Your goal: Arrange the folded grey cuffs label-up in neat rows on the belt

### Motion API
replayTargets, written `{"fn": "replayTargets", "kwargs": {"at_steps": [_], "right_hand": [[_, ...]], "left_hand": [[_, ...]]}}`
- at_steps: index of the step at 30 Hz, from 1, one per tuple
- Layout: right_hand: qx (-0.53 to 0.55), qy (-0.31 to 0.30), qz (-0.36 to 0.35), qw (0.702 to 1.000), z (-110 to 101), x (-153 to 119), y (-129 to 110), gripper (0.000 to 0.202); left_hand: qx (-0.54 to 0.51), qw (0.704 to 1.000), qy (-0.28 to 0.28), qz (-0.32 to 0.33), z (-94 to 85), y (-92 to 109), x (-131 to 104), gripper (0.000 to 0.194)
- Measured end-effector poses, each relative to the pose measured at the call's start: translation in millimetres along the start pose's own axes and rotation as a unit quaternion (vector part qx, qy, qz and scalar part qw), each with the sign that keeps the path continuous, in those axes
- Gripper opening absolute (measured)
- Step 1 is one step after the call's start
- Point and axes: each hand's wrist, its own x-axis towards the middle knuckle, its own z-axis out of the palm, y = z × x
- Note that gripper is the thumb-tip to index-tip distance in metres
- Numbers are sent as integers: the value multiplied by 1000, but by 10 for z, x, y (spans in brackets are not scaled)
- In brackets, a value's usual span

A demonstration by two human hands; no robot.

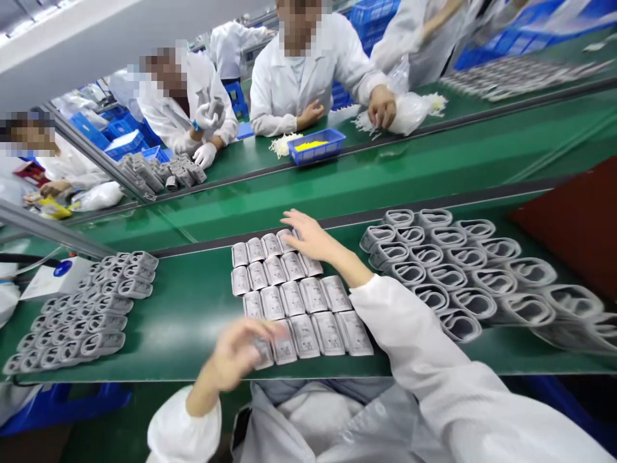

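starting nearest the camera, a grey bag (332, 418) is seen below the table edge, between the two white sleeves. the left hand (236, 354) is blurred; its fingers are curled over the near left corner of a block of flat grey packets (299, 299), but whether a packet is gripped cannot be told. the packets are laid in neat rows on the green table (193, 308). the right hand (308, 238) is spread loosely, palm down, fingers resting on the far row of the same block, with nothing grasped. grey looped cuffs (457, 270) are stacked in overlapping rows just right of the block, and a second batch (87, 308) lies well to the left. farther off, a blue tray (315, 146) with yellow pieces is set before other people in white coats (299, 71).
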Motion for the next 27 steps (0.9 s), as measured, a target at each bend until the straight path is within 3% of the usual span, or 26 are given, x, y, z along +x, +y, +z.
{"fn": "replayTargets", "kwargs": {"at_steps": [2,3,5,7,10,14,16,18,22,23,27], "right_hand": [[101,106,64,987,-88,-151,248,66],[161,149,102,970,-91,-212,365,70],[257,202,164,931,-35,-298,546,82],[305,212,188,909,56,-335,632,88],[316,201,182,909,139,-333,617,83],[253,189,185,931,111,-323,535,69],[249,189,196,930,89,-344,526,63],[260,199,199,924,78,-392,537,61],[169,230,168,944,41,-564,566,55],[120,230,159,953,23,-611,569,51],[-39,191,150,969,-42,-718,567,43]], "left_hand": [[12,964,242,112,-395,-243,375,35],[17,941,317,119,-574,-381,598,37],[-9,921,384,60,-849,-645,1046,45],[-51,912,408,-2,-980,-847,1424,52],[-83,901,425,-24,-931,-1009,1775,56],[-53,919,390,-13,-720,-1083,1936,61],[-33,934,356,-3,-690,-1107,1938,60],[7,931,366,13,-741,-1120,1890,55],[211,872,442,-4,-996,-1077,1651,35],[267,866,422,-21,-1059,-1054,1580,31],[441,865,227,-72,-1179,-970,1382,32]]}}
